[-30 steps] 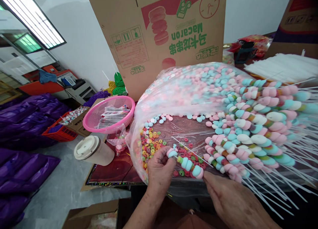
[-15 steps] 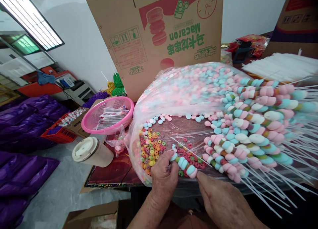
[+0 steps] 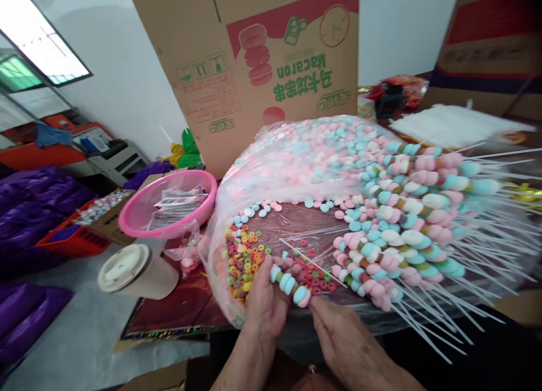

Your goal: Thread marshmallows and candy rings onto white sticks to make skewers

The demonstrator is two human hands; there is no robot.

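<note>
A candy skewer of pink, blue and white puffy sweets with green pieces between them slants in front of me. My left hand curls around its far end, thumb on the near side and fingers behind. At the lower end, my right hand is closed where the stick comes out; the stick itself is hidden in the fist. Behind my left hand lie loose ring candies, yellow, orange and green, with red rings further right. A bare white stick rests beside the red ones.
Finished skewers are piled at the right, sticks pointing toward me. A plastic bag of loose sweets spreads behind. On the left stand a pink basket of packets and a lidded cup. A cardboard box rises at the back.
The view has shifted, so most things sit further left. My left hand has rolled palm upward around the skewer, and its fingers now show behind the sweets. My right hand stays at the lower end.
</note>
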